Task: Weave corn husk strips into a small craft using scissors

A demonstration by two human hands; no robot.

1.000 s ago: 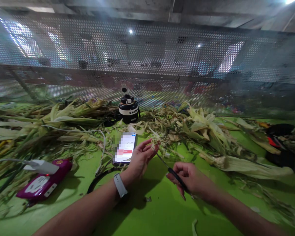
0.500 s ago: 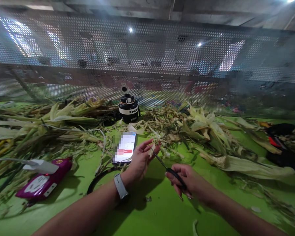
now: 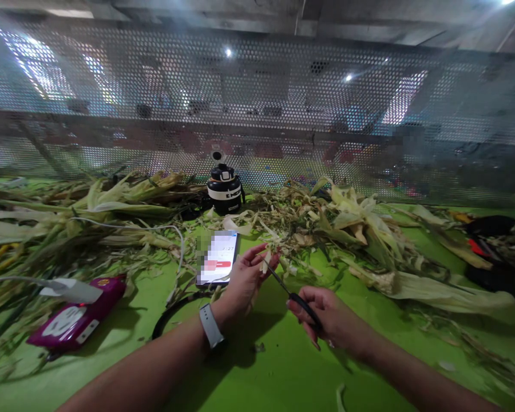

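Observation:
My left hand (image 3: 245,277), with a watch on its wrist, pinches a pale piece of corn husk (image 3: 265,262) between thumb and fingers. In my right hand (image 3: 326,317) is a pair of scissors (image 3: 302,303), its black handles wrapped by the fingers. The blades point up and left, their tips at the husk piece by my left fingertips; whether they cut into it I cannot tell. A lit phone (image 3: 218,260) lies just left of my left hand. Behind the hands spreads a heap of shredded husk (image 3: 300,229).
A black bottle (image 3: 224,189) stands at the back before a perforated metal screen (image 3: 261,103). Long husks (image 3: 124,200) cover the left of the green table (image 3: 283,372). A purple power strip (image 3: 79,315) with a white charger sits front left. A husked cob (image 3: 386,280) lies right.
My right hand and the scissors have shifted very slightly left. My left hand keeps its place and its pinch on the husk.

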